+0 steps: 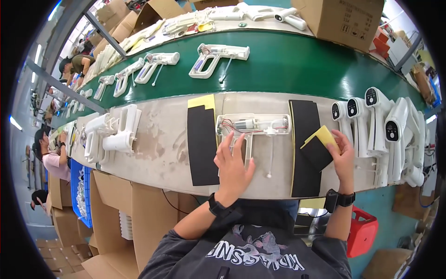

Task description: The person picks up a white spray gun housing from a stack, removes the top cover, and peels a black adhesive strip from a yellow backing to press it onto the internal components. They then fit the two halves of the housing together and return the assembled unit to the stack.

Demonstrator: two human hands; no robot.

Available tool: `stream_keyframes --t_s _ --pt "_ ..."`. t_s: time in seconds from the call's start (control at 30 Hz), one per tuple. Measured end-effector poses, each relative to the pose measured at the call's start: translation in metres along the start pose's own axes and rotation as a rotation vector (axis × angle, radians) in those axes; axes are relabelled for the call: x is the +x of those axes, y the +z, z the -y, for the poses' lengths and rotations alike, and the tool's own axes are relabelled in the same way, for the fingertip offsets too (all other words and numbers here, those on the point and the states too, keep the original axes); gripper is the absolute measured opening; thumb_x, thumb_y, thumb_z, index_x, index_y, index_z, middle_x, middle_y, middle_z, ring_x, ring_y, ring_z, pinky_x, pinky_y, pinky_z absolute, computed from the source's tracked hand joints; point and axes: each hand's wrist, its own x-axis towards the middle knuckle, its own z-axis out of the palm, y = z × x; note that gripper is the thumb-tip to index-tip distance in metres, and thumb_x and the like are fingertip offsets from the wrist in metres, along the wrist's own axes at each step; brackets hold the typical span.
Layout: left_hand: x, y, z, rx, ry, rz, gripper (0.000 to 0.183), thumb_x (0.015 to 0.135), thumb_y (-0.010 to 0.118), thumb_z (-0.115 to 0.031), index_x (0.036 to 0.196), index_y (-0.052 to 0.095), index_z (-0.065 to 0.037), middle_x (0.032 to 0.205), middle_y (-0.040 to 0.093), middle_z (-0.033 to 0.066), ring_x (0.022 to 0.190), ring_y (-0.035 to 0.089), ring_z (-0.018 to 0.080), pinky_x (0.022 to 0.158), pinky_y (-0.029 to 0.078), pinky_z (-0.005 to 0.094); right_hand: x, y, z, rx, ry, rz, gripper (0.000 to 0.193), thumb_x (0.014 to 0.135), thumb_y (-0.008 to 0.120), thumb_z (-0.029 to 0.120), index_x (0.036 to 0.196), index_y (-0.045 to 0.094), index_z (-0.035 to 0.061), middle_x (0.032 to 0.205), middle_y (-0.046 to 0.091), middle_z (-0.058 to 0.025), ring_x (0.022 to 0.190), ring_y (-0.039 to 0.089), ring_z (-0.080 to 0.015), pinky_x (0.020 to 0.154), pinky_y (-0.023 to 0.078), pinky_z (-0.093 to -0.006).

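In front of me lies an opened white gun-shaped plastic housing (278, 122), with a small motor and red wires showing inside. My left hand (232, 169) is over its handle, fingers spread, the fingertips at the housing's lower edge; it grips nothing. A thin rod (270, 158) hangs down from the housing toward me. My right hand (343, 156) pinches a black foam sheet (318, 153) with yellow backing showing at its upper edge. That sheet overlaps a larger stack of black foam sheets (304, 181). Another black foam stack (202, 149), yellow at its top, lies left of the housing.
Several white gun-shaped devices (377, 125) stand close together at the right. White housing shells (121, 135) lie at the left. A green conveyor belt (297, 65) carries open housings (218, 58) beyond the worktable. Cardboard boxes (153, 223), a blue crate (80, 190) and a red stool (361, 232) stand below. Co-workers (55, 160) are at far left.
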Motion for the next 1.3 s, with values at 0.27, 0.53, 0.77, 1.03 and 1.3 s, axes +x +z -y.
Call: stream_keyframes --t_s 0.27,0.53,0.77,1.03,1.3 --pt "-0.011 -0.026 -0.008 -0.086 0.029 0.061 0.068 0.088 0.073 -0.02 0.147 0.044 -0.005 0.151 0.038 0.019 0.138 0.036 0.0406 0.112 0.03 0.0515 -0.018 -0.001 0.069 0.324 0.025 0.168 0.04 0.094 0.067 0.007 0.132 0.059 -0.0012 0.11 0.069 -0.0065 0.099 0.065 -0.0117 0.088 0.051 -0.024" --pt "-0.002 -0.065 -0.006 -1.297 -0.43 0.585 0.042 0.097 0.071 -0.017 0.132 0.059 0.003 0.12 0.068 0.008 0.109 0.062 0.011 0.095 0.049 0.0275 -0.007 0.097 0.108 0.352 0.015 0.564 0.039 0.089 0.071 -0.002 0.126 0.063 0.0004 0.105 0.067 -0.0039 0.099 0.063 -0.0107 0.085 0.051 -0.0251" --pt "0.0 -0.059 0.013 -1.209 -0.516 0.284 0.03 0.098 0.07 -0.013 0.12 0.064 0.007 0.104 0.071 0.0054 0.091 0.064 0.0071 0.078 0.054 0.0232 -0.01 0.12 0.122 -0.263 -0.575 0.445 0.029 0.077 0.083 0.002 0.105 0.076 0.0041 0.098 0.066 -0.0078 0.094 0.064 -0.0232 0.078 0.054 -0.0326" --pt "-0.023 -0.063 0.035 -1.094 -0.305 0.235 0.021 0.094 0.07 -0.001 0.112 0.062 0.006 0.1 0.07 0.0067 0.088 0.063 0.0073 0.074 0.052 0.0224 -0.019 0.131 0.107 0.083 -0.178 0.723 0.029 0.083 0.079 0.003 0.112 0.074 0.0013 0.099 0.069 -0.0089 0.084 0.068 -0.0203 0.075 0.054 -0.0306" --pt "-0.036 -0.075 0.051 -1.136 -0.374 0.115 0.03 0.097 0.068 -0.005 0.123 0.056 0.005 0.107 0.07 0.0068 0.09 0.063 0.0069 0.073 0.051 0.021 0.055 0.147 0.098 -0.362 -0.481 0.367 0.024 0.085 0.076 0.007 0.107 0.072 0.0013 0.096 0.067 -0.0103 0.083 0.065 -0.0271 0.076 0.052 -0.0343"
